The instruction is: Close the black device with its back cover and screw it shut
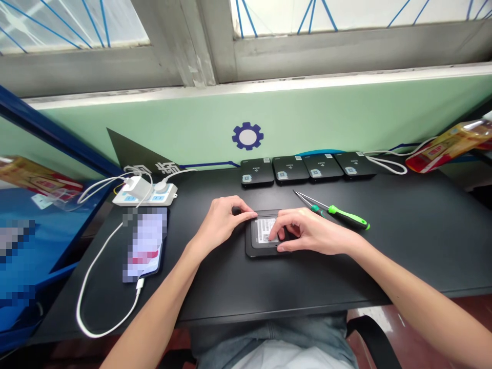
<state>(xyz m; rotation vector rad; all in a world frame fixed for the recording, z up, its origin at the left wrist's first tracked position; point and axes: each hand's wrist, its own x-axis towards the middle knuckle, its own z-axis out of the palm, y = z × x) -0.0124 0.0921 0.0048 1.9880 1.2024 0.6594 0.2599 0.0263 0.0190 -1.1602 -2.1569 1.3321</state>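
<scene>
A flat black box [263, 251] lies on the desk before me, its underside up, with a white printed label [265, 230] in a recessed panel. My left hand [222, 218] has thumb and index finger pinched together at the box's upper left edge; anything small between the fingertips is hidden. From the right, my right hand [307, 230] grips the box with curled fingers, the index over the label and the thumb low on the panel. Its palm side and part of the box are hidden. Beyond that hand lie two screwdrivers, one light green and black [349, 217], one dark green [317, 209].
Several similar black boxes [257, 171] stand in a row along the green wall panel [184, 128]. At left are a white power strip [167, 195], a phone [148, 243] and its looping white cable [79, 302]. A drink bottle [448, 146] leans at the far right.
</scene>
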